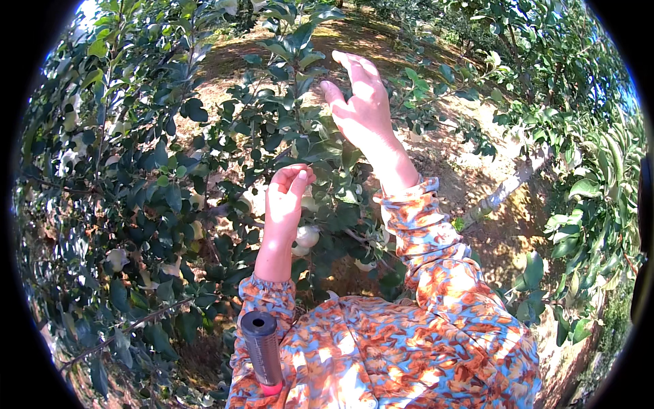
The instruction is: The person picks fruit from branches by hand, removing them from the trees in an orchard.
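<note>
My left hand (pixel 287 190) is raised among the leaves of an apple tree, with its fingers curled in towards the thumb. Whether a leaf or stem is pinched at the fingertips, I cannot tell. Just below and to the right of it hangs a pale, whitish apple (pixel 307 236), with another partly hidden beneath. My right hand (pixel 363 99) reaches farther out and to the right, its thumb apart from the fingers and nothing in it. Left of its fingertips rises an upright leafy shoot (pixel 295 66).
A dark ribbed tool handle (pixel 262 347) with a red end stands in front of my left sleeve. Dense foliage (pixel 168 204) fills the left side. A pale, thick branch (pixel 503 191) slants at the right, above sunlit bare soil (pixel 444 158). More leafy branches (pixel 582 230) hang at the right edge.
</note>
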`<state>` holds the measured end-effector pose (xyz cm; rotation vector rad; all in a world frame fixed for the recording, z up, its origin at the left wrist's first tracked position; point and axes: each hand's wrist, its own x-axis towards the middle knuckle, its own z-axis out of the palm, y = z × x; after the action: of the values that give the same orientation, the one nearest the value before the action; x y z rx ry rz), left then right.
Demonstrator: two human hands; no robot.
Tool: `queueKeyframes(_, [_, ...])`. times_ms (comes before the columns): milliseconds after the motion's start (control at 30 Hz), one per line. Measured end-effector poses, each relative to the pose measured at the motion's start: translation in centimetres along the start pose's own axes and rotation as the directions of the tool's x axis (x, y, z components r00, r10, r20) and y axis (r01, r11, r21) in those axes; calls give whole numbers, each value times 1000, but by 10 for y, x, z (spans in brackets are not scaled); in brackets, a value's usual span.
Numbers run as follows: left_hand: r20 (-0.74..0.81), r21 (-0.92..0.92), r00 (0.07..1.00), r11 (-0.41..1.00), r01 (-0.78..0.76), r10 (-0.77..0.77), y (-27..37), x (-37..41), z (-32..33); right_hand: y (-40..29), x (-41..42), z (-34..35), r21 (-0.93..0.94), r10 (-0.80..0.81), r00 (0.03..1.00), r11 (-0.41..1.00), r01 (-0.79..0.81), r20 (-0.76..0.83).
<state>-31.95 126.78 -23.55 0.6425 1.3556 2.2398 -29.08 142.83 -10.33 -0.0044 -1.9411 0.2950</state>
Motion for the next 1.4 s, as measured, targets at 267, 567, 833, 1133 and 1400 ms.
queueKeyframes(267, [-123,298,980,948,-114,156,0,6,-41,15,21,43,-72,15,988,997,-4,156])
queueKeyframes(567, [-142,96,968,976,-194,206,32,28,-36,-29,-86,15,-127,-63,977,988,90,203])
queueKeyframes(833, [-233,349,905,900,-263,355,37,66,19,-28,-89,0,-200,-80,967,971,131,243])
queueKeyframes(1133, [-129,-127,968,964,-232,216,36,63,22,-30,-70,-10,269,182,966,936,-227,184])
queueKeyframes(1400, [-99,-235,979,952,-197,178,29,55,21,-23,-60,11,-138,237,931,969,-206,278])
